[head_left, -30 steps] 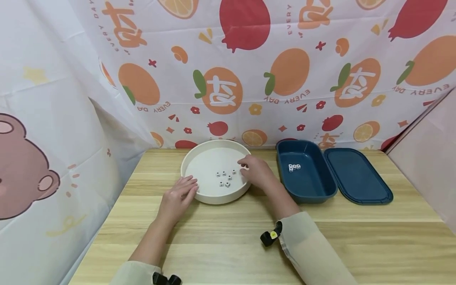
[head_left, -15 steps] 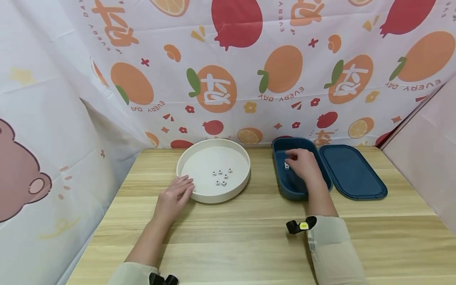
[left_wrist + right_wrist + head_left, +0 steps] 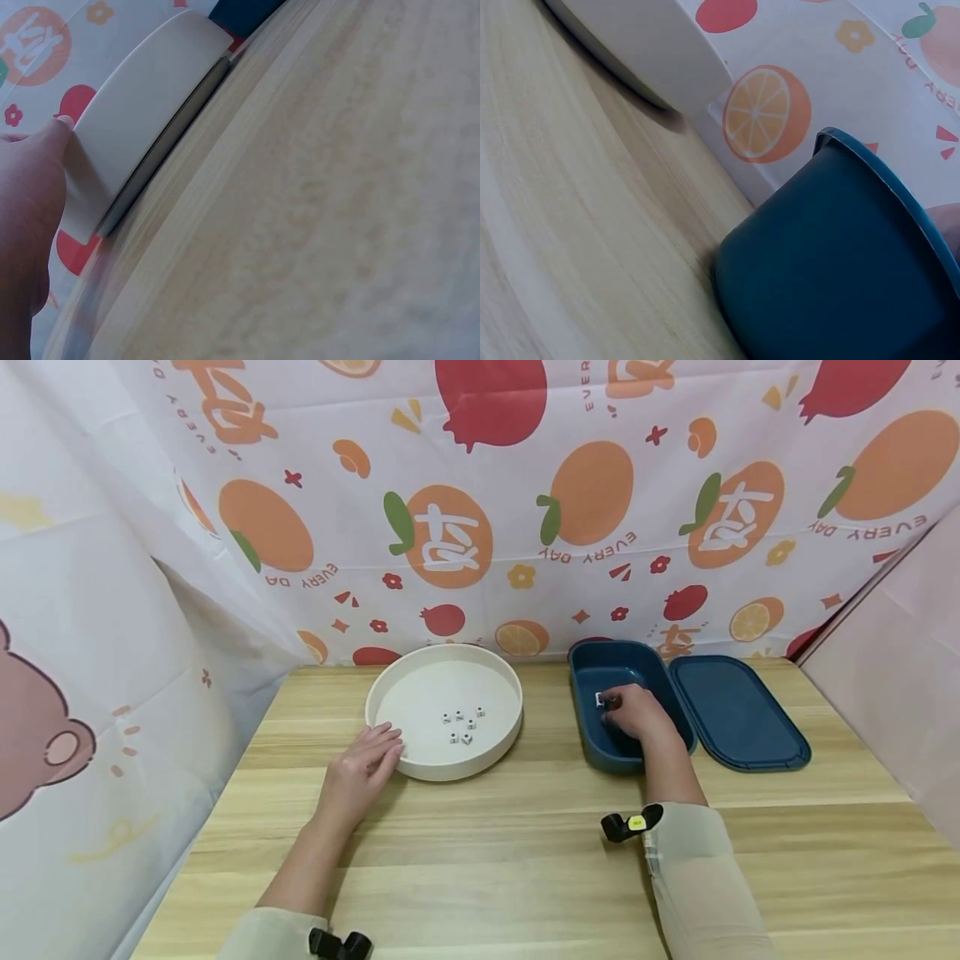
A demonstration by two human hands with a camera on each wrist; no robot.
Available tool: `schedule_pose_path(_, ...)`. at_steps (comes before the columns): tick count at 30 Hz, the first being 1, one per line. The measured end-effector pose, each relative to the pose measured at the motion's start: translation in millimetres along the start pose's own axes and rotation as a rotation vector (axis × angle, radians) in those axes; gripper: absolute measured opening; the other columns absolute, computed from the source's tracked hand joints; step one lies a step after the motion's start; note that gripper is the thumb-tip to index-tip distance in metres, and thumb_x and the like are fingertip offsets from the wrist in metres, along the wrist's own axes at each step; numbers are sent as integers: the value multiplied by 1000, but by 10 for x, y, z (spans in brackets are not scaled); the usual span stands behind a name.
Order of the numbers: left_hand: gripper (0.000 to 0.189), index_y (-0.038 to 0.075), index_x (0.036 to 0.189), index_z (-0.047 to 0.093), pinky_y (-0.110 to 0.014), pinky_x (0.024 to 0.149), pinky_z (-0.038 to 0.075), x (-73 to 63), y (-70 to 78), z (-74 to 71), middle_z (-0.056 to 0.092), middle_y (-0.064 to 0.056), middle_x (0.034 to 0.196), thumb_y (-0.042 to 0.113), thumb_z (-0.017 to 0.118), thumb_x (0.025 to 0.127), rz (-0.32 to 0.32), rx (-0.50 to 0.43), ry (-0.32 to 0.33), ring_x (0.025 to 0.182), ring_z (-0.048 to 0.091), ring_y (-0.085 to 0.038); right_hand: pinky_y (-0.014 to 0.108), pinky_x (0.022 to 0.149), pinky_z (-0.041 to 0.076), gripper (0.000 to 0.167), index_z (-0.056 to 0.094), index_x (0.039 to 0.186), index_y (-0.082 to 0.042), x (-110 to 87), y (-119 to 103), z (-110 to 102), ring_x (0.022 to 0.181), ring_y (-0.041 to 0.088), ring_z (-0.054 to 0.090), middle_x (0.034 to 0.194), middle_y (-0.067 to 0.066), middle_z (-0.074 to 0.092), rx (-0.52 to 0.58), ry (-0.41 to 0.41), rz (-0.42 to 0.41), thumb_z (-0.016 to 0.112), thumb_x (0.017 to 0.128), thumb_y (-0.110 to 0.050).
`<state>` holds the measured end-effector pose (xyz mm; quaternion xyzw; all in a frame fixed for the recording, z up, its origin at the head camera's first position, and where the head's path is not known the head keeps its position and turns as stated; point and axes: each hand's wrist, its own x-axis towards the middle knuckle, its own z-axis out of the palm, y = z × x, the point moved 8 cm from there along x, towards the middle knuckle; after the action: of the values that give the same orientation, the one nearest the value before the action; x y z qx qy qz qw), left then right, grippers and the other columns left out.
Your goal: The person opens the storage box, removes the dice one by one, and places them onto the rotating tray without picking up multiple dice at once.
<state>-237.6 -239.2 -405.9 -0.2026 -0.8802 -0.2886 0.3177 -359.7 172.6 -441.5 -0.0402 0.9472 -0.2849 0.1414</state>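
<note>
Now the right hand (image 3: 636, 710) is inside the blue box (image 3: 609, 745), and the left hand (image 3: 360, 764) rests at the white tray (image 3: 427, 689)

The left hand has its fingers nearly straight and relaxed; they lie over the near left rim of the round tray, and in the left wrist view the thumb touches its outer wall. The right hand has fingers and thumb bent downward, and one small white cube (image 3: 599, 699) shows just at the fingertips. Whether they pinch a cube I cannot tell, because the hand covers this place (the right wrist view shows mainly the outer side of the box). Inside the tray there are six white cubes with dark marks (image 3: 471, 724), in a loose group right of the middle. The box stands to the right of the tray, apart from it, and just beside it lies a blue lid (image 3: 738, 714), flat on the wooden table (image 3: 480, 860). Behind hangs a white cloth (image 3: 517, 564) printed with oranges and red fruits
</note>
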Motion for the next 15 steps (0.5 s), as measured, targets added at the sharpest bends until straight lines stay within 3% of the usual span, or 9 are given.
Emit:
schedule_pose_path(9,15,-1,98,77,-40,112,44,0,6,-13,75,-12,105,6,75,84,5,-11,11,109,69,-31,51,95,52,35,63,129,-8,-6,18,14,102,32,57,121,19,64,7,3,24,64,94,-13)
schedule_pose_path(15,15,-1,97,77,-47,107,47,-3,12,-14,75,-12,104,3,76,83,23,-10,30,108,69,-31,45,88,52,19,70,110,-8,-1,18,-22,98,30,57,111,15,66,9,44,1,67,91,-11)
